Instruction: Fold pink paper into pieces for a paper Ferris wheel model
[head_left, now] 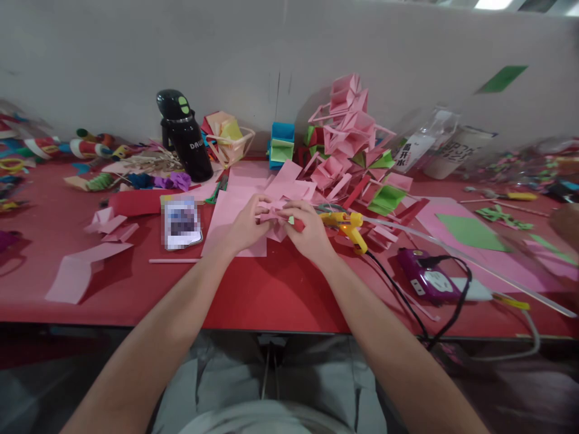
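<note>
My left hand point(248, 224) and my right hand point(308, 230) meet over the pink paper sheets, fingers closed round a small folded pink paper piece point(272, 214). Both sets of fingertips pinch it, covering much of its shape. A small red item with a pale green mark point(297, 224) shows at my right hand's fingers; its kind is unclear. Under the hands lie pink paper sheets point(217, 232). Just right of my right hand is a yellow glue gun point(350, 226), a long clear glue stick point(429, 235) extending from its back.
Folded pink paper structures point(348, 132) pile up behind the glue gun. A black bottle point(185, 141) stands back left, with a phone point(181, 223) in front. A purple power socket point(427, 277) and cables lie right. Pink strips point(75, 274) lie left, near the red table's point(280, 295) front edge.
</note>
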Demonstrator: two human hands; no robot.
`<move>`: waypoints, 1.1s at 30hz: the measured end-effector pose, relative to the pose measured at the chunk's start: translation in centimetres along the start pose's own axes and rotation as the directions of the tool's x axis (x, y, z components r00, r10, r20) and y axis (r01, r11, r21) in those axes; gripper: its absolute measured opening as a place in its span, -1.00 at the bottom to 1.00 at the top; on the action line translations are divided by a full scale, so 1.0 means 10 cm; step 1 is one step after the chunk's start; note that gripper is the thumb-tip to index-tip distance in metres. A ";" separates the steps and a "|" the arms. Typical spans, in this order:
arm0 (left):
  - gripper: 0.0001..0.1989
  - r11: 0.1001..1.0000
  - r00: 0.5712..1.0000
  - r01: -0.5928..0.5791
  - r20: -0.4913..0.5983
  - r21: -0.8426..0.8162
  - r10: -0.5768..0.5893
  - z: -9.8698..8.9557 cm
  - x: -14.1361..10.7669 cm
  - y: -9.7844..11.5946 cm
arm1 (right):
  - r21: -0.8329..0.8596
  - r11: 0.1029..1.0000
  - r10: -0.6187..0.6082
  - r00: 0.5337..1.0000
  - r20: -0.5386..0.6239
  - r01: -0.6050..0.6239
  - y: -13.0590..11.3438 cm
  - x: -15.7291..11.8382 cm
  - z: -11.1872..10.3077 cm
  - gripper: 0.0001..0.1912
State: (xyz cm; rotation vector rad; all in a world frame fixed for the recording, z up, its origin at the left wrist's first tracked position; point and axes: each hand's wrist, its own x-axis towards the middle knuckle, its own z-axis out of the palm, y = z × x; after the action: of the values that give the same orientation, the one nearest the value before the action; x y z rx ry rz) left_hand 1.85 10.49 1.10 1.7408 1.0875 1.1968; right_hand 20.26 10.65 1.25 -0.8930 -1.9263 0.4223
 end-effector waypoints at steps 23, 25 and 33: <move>-0.87 0.998 0.998 -0.055 0.000 -0.028 0.055 -0.04 0.05 -0.08 | 0.137 0.982 0.144 0.986 -0.084 -0.132 0.09 0.01 0.00 -0.81; -0.88 0.998 0.997 -0.070 -0.011 -0.001 0.070 -0.05 0.05 -0.07 | 0.127 0.986 0.121 0.989 -0.087 -0.109 0.09 0.01 -0.01 -0.81; -0.84 0.995 1.000 0.014 0.022 -0.100 -0.012 -0.07 0.05 -0.04 | 0.095 0.994 0.059 0.993 -0.098 -0.050 0.06 0.01 -0.01 -0.85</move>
State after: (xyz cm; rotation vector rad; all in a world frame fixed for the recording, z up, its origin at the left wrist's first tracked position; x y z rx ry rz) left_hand 1.19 11.12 1.12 1.6635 1.0079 1.2016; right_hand 20.58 11.18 1.00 -0.8915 -1.7790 0.4858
